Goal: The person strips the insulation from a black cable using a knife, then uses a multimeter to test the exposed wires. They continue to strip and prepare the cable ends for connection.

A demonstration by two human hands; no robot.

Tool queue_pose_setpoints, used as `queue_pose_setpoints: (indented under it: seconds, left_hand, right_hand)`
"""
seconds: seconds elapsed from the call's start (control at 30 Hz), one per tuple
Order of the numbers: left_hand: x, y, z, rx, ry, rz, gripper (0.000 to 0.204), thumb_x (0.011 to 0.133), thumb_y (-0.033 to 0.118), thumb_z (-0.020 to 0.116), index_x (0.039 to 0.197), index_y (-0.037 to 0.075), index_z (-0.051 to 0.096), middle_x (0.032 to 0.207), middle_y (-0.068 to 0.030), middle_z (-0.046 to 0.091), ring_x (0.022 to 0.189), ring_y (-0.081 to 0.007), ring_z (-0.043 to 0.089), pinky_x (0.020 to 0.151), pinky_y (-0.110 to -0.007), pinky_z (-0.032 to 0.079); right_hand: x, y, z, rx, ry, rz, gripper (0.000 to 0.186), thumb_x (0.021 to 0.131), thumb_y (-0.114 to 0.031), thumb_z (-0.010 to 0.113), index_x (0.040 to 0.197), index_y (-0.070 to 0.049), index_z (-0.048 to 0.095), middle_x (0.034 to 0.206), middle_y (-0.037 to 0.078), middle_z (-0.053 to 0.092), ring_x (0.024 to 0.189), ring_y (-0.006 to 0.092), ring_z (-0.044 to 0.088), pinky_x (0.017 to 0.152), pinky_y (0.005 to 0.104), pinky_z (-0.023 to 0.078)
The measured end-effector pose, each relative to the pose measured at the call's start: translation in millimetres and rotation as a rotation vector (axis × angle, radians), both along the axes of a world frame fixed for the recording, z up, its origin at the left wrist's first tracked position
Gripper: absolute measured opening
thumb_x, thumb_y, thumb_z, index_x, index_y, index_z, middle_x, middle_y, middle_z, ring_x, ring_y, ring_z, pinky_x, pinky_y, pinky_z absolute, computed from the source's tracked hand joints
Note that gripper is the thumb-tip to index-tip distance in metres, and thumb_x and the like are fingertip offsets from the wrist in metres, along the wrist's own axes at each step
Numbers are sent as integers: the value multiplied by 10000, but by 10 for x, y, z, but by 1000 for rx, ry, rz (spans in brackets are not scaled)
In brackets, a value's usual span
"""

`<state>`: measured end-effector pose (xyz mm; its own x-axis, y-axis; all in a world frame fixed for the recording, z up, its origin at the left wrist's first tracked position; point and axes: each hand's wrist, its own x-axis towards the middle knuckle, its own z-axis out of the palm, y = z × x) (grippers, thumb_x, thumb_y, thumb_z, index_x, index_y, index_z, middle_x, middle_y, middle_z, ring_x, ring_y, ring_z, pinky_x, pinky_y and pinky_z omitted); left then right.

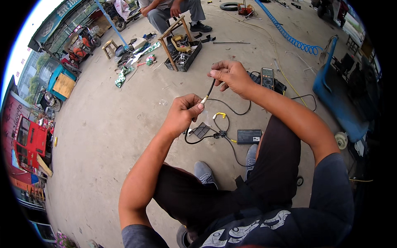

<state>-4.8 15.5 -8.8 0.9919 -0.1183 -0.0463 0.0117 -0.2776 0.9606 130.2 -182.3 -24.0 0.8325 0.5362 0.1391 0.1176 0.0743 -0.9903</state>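
Note:
My left hand [188, 109] grips a black cable at a pale, yellowish connector [204, 99] in the middle of the view. Higher and to the right, my right hand [227, 76] pinches the same black cable [210, 88] between thumb and fingers, other fingers curled loosely. Below, looped cables with a yellow plug [220, 115] lie on the ground near a dark flat piece [201, 132] and a small black box [249, 137]. A multimeter [267, 77] sits on dark equipment beyond my right hand.
A seated person [173, 12] is beside a wooden stool and a tool crate [182, 62]. At right stand blue machinery [333, 107] and a coiled hose [289, 37]. A red vehicle [33, 140] is far left, scattered parts [136, 56] upper left, concrete ground [91, 136] around me.

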Motion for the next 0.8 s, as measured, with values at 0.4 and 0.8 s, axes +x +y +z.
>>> queue_pose_setpoints:
  seconds: [0.4, 0.8]
  left_hand:
    - [0, -21, -31, 171, 4, -31, 160, 950, 132, 646, 846, 21, 594, 699, 35, 536, 601, -57, 454, 542, -239, 370]
    - [52, 62, -187, 335, 89, -45, 197, 908, 162, 680, 918, -29, 630, 706, -57, 595, 669, -133, 524, 627, -328, 451]
  right_hand:
    - [46, -61, 26, 123, 13, -50, 685, 830, -43, 709, 1412, 114, 386, 1137, 128, 702, 807, 106, 634, 650, 207, 528]
    - [42, -99, 50, 145, 27, 38, 356, 853, -8, 688, 1207, -20, 657, 1058, 71, 723, 820, 73, 634, 652, 218, 527]
